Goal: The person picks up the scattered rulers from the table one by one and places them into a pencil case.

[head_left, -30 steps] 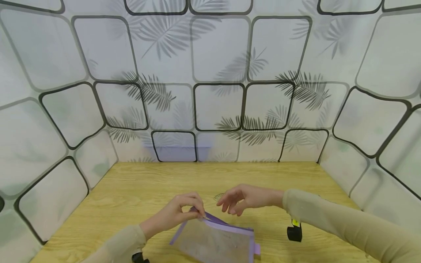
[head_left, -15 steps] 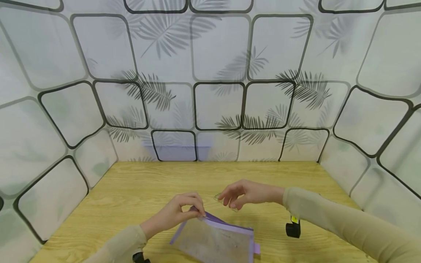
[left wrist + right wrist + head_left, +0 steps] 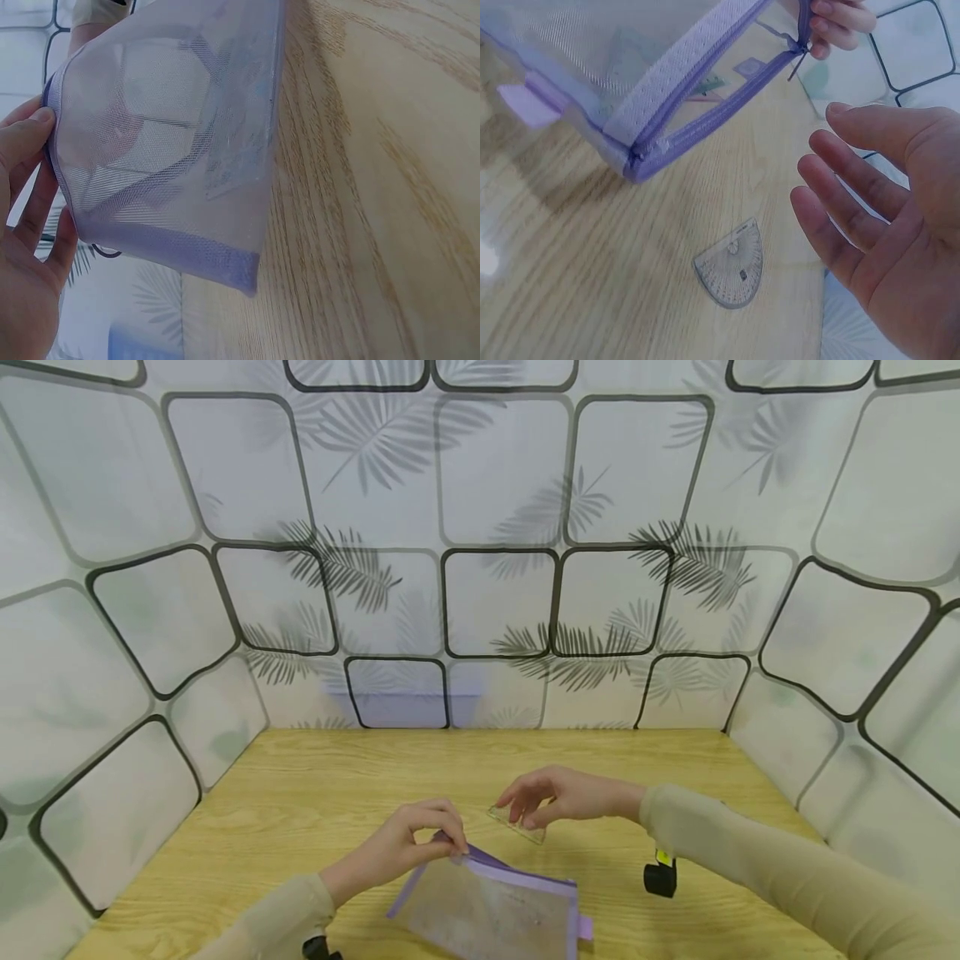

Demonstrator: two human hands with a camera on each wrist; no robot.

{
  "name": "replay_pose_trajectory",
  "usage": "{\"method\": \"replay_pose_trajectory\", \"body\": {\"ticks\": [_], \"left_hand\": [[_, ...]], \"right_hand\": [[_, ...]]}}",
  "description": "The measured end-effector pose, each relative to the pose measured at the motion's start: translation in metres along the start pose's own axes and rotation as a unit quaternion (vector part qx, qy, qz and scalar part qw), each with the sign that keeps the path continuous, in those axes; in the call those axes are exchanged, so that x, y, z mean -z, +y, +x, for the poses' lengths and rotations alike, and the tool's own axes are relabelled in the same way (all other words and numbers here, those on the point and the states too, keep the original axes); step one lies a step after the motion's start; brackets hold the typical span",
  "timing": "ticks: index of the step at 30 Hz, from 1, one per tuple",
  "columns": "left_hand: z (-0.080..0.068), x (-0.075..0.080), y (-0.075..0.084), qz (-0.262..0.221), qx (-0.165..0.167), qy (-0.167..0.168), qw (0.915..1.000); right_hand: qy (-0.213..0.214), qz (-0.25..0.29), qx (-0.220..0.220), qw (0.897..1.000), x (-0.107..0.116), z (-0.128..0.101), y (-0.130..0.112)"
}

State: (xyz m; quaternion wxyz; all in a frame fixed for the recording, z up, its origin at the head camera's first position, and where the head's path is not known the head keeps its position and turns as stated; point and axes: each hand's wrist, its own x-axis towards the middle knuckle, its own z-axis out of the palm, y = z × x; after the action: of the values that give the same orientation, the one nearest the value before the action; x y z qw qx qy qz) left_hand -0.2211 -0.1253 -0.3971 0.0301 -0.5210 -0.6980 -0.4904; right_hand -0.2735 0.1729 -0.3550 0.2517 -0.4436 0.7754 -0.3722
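Note:
My left hand [image 3: 423,839] pinches the open top edge of a purple-trimmed mesh zipper pouch [image 3: 517,910]. In the left wrist view the fingers and thumb [image 3: 34,124] grip the zipped rim. Through the pouch's opening in the right wrist view shows a clear, green-tinted flat piece [image 3: 709,86]. A clear protractor [image 3: 731,266] lies flat on the table just beyond the pouch, straight edge toward it. My right hand [image 3: 566,795] hovers over the protractor with loosely bent fingers, overlapping it in the head view; in its wrist view the fingers are apart from it.
The wooden table [image 3: 337,768] meets a patterned cloth wall [image 3: 495,602] at the back and sides. A purple tab [image 3: 529,103] sticks out from the pouch's side. A black wrist camera [image 3: 660,880] hangs below my right sleeve.
My right hand has risen slightly and moved away from the pouch, uncovering more of the protractor, which stays in place. The left hand and pouch have hardly moved.

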Motion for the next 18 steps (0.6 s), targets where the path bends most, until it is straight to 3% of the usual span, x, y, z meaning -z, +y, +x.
{"method": "replay_pose_trajectory", "body": {"ticks": [9,18], "left_hand": [[-0.002,-0.002,-0.002,-0.015,0.018,-0.001,0.9997],[-0.004,-0.002,-0.005,-0.001,0.018,-0.002,0.9998]], "right_hand": [[0.028,-0.040,-0.008,0.999,0.003,0.004,0.014],[0.048,-0.066,-0.014,0.997,0.005,0.012,0.024]]}}
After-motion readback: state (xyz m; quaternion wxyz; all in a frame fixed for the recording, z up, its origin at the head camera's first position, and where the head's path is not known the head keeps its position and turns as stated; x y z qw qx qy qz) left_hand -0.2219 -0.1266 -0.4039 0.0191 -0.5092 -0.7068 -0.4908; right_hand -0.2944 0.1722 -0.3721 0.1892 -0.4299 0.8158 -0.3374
